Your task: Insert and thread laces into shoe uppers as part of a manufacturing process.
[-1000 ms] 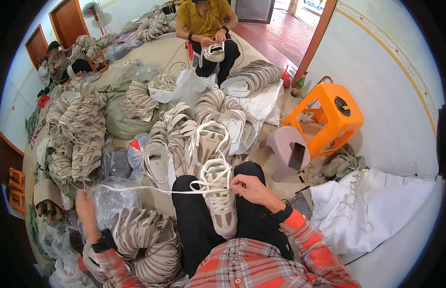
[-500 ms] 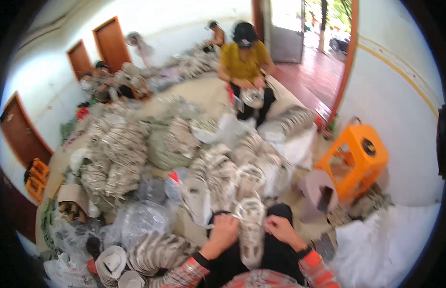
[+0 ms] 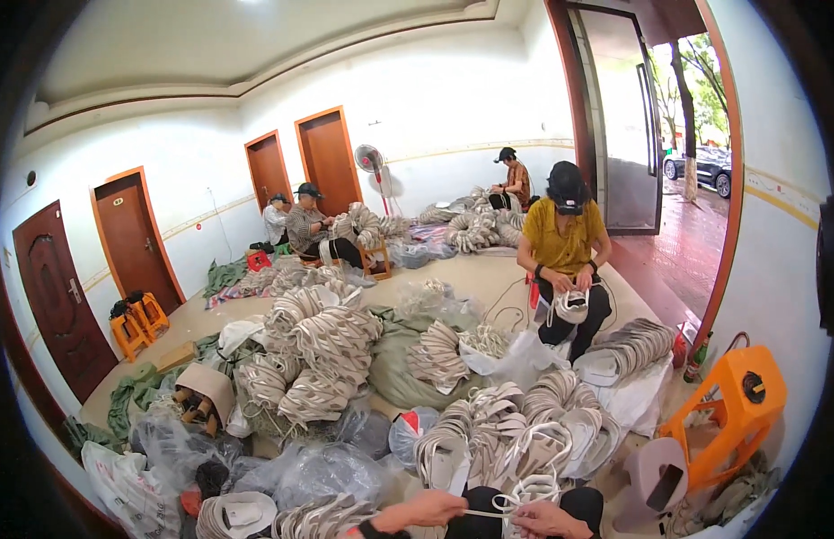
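Bare hands: 2, left hand [image 3: 437, 508] plus right hand [image 3: 551, 520]. Taut lace strand [image 3: 487, 514] between them: 1. Lap sneaker [image 3: 535, 491]: 1. Co-workers [image 3: 565, 238]: 4. Dark caps [image 3: 569, 187]: 4. Brown doors [image 3: 131, 242]: 4. Glazed door [image 3: 619, 117]: 1. Pedestal fan [image 3: 369, 159]: 1. Orange plastic stools [image 3: 731, 386]: 3. Mauve stool [image 3: 641, 467]: 1. Phone [image 3: 669, 486]: 1. Green bottle [image 3: 696, 362]: 1. Parked car [image 3: 704, 169]: 1. Stacked sneakers [image 3: 331, 346]: too overlapped to count.

- Left hand [image 3: 435, 508] holds a flat white shoelace [image 3: 487, 514].
- Right hand [image 3: 544, 519] is at a cream laced shoe [image 3: 533, 490].
- A bright orange plastic stool [image 3: 733, 379] stands right.
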The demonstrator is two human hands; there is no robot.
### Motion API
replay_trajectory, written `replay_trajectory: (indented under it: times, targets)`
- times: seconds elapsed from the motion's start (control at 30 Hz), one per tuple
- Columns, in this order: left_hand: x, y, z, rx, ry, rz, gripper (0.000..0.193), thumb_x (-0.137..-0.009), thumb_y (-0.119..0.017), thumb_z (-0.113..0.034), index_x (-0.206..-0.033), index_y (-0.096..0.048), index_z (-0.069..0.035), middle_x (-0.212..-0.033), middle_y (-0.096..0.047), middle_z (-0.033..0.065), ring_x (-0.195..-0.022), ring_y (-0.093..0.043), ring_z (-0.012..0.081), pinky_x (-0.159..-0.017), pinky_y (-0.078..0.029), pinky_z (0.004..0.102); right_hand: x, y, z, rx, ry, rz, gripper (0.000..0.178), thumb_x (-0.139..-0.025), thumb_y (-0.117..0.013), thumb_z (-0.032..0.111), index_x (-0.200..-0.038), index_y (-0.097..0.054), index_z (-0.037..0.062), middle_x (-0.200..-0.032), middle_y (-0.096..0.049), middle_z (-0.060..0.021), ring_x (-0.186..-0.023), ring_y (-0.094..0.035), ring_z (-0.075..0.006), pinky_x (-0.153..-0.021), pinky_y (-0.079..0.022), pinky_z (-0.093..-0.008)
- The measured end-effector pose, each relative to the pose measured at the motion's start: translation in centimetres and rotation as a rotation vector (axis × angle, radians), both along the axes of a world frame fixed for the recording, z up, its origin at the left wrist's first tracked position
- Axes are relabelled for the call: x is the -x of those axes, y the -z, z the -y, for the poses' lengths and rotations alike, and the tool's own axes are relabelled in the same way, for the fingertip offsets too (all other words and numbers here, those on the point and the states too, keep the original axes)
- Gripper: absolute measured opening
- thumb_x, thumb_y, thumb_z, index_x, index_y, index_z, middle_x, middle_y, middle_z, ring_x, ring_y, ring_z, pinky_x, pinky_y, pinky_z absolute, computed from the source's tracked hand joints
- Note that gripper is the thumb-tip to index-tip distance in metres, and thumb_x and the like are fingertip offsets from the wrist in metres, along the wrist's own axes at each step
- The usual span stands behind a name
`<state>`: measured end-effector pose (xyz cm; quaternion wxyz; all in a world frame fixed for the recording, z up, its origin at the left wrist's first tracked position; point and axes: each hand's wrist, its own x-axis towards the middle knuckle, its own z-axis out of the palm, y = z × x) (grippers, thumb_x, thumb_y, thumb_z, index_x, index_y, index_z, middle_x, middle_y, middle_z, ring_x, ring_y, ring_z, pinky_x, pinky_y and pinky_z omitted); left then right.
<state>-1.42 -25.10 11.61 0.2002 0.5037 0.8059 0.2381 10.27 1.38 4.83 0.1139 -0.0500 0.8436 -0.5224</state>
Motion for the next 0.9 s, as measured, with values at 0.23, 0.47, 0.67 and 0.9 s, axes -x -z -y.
replay_trajectory:
  times: [0.23,0.47,0.67,0.9]
  targets:
    - [3.5,4.2,20.1,0.111,-0.430,0.026,0.022,-0.084,-0.052,-0.026,-0.089,-0.061,-0.006,-0.082,-0.060,0.0178,-0.077,-0.059,0.0352,-0.066,-0.046,0.0433,0.1,-4.8,0.3,0.171,0.018,0.188,0.026,-0.089,-0.056,0.026,-0.077,-0.059,0.0029,-0.057,-0.057,-0.0020,-0.049,-0.056,-0.0086,-0.046,-0.046,-0.0227]
    - [-0.4,6.6,21.6,0.471,-0.815,-0.432,0.022,-0.078,-0.055,-0.025,-0.076,-0.066,-0.006,-0.079,-0.063,0.0205,-0.077,-0.060,0.0344,-0.067,-0.046,0.0446,-0.3,-4.5,0.7,0.068,-0.060,0.101,0.027,-0.088,-0.056,0.026,-0.074,-0.059,0.0036,-0.055,-0.057,-0.0031,-0.047,-0.056,-0.0119,-0.045,-0.047,-0.0253]
    - [1.3,11.3,17.2,-0.086,-1.304,-0.105,0.021,-0.077,-0.055,-0.017,-0.067,-0.064,-0.001,-0.078,-0.064,0.0170,-0.060,-0.062,0.0296,-0.054,-0.050,0.0399,-2.7,-9.6,7.1,-0.165,-0.283,0.010,0.026,-0.086,-0.057,0.027,-0.074,-0.060,0.0044,-0.056,-0.057,-0.0087,-0.048,-0.058,-0.0205,-0.046,-0.047,-0.0304]
    - [0.6,8.1,2.4,-1.009,-1.093,0.918,0.018,-0.087,-0.051,-0.008,-0.100,-0.053,0.005,-0.090,-0.063,0.0177,-0.066,-0.061,0.0179,-0.055,-0.049,0.0274,-6.8,0.9,15.0,-0.226,-0.524,-0.424,0.021,-0.076,-0.060,0.021,-0.075,-0.057,0.0001,-0.058,-0.054,-0.0189,-0.051,-0.056,-0.0314,-0.048,-0.043,-0.0405]
